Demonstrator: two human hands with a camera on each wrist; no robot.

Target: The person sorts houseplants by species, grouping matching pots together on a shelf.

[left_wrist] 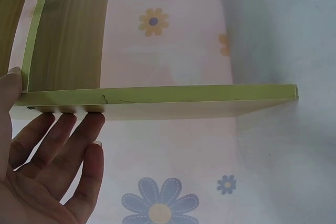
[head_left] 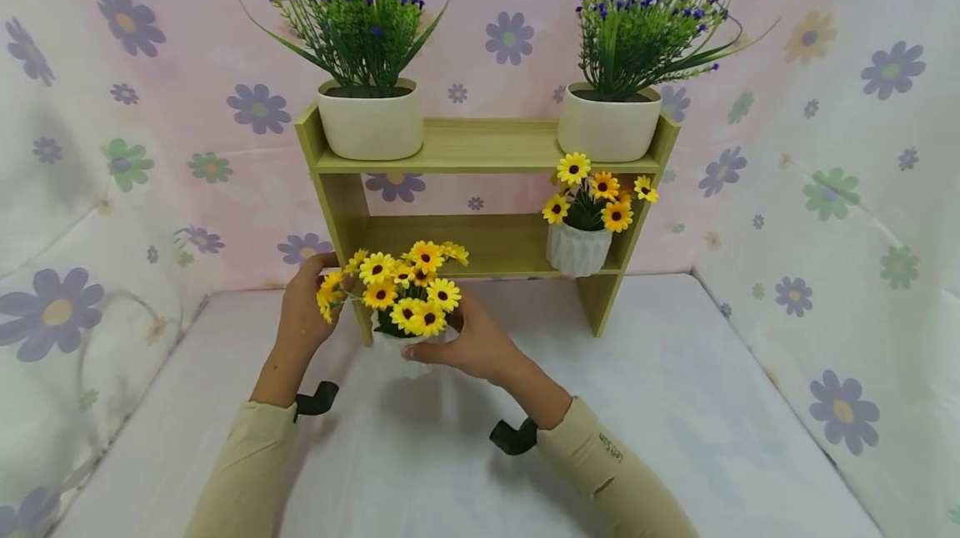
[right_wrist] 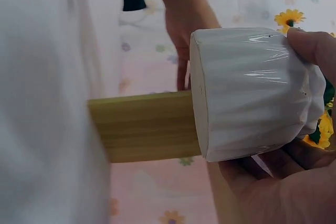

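Note:
My right hand (head_left: 480, 342) grips a white fluted flowerpot (right_wrist: 252, 93) of yellow artificial sunflowers (head_left: 408, 288), held up in front of the lower left of a wooden shelf (head_left: 491, 146). In the right wrist view the thumb lies along one side of the pot and fingers curl round the other; its flat base shows. My left hand (head_left: 303, 309) holds the shelf's left side panel (left_wrist: 173, 94). Its fingertips press the outer face and its thumb is at the inner front edge, as the left wrist view shows.
Two oval white planters (head_left: 371, 126) with purple-flowered grass stand at the ends of the top board. A second sunflower pot (head_left: 579, 248) sits at the right of the middle board. The shelf stands on a white-covered table (head_left: 637, 421), with flower-print cloth (head_left: 480, 88) behind and at the sides.

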